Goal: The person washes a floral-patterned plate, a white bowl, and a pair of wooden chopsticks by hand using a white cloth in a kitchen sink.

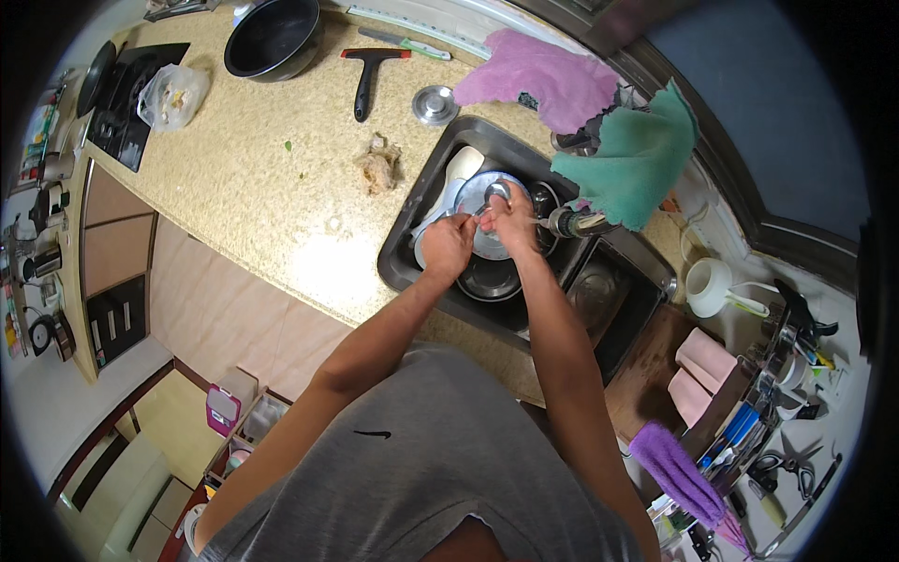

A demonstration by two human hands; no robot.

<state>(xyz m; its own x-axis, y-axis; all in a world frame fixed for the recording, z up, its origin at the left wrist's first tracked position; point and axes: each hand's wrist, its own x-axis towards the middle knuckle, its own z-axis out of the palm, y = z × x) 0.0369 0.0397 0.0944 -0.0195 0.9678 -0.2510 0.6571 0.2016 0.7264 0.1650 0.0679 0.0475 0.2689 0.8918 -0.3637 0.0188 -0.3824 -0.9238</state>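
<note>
Both of my hands are over the left basin of a dark double sink (390, 246). Between them is a shiny metal spoon (497, 190), its bowl pointing away from me. My left hand (449, 242) pinches the handle end, while my right hand (516, 219) closes around the spoon near its bowl, partly covering it. From the right, the faucet (564, 222) reaches over the basin, with a thin stream of water beside my right hand. Under my hands lies a pale plate with a blue rim (472, 191). A white ladle or large spoon (463, 165) leans at the left, and a dark pot (489, 282) sits nearer me.
Food scraps (379, 168) and a metal lid (435, 105) lie left of the sink. Farther back are a squeegee (368, 70), a knife (421, 48) and a black bowl (274, 38). Pink (541, 77) and green (632, 158) cloths hang behind the faucet. A white pot (708, 286) stands right.
</note>
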